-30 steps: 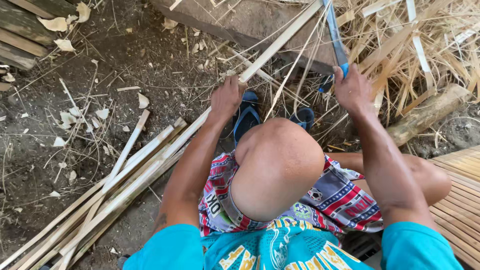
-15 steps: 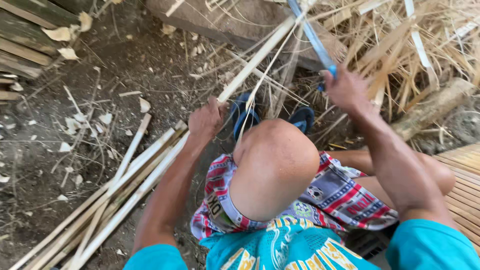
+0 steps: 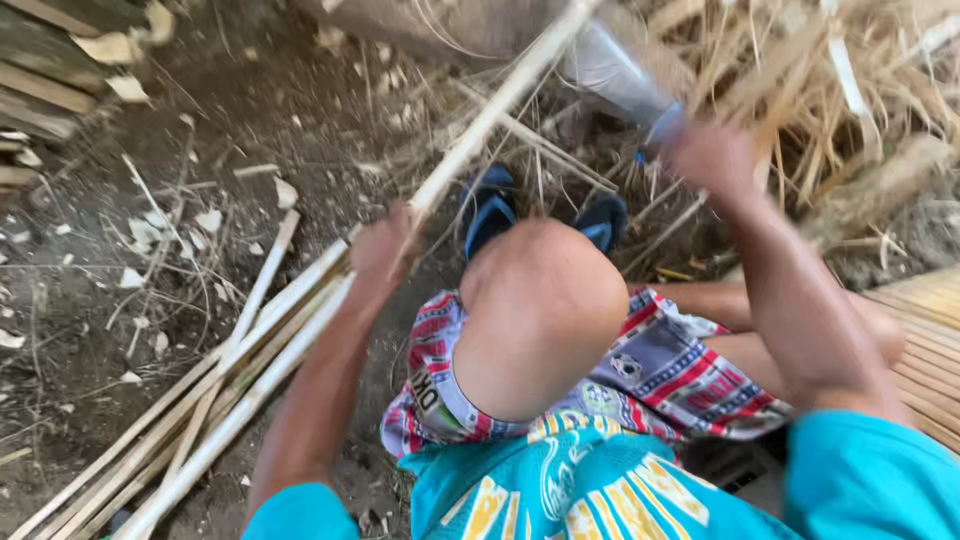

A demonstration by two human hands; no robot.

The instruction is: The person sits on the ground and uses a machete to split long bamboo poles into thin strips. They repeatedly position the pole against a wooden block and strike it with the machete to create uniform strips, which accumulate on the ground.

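Head view | hands: left (image 3: 385,250) grips bamboo strip (image 3: 480,130); right (image 3: 712,160) grips blurred blade (image 3: 615,70) | knee (image 3: 540,300) between

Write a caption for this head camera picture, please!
Left hand grips a pale bamboo strip; blurred right hand holds a blue-handled blade.
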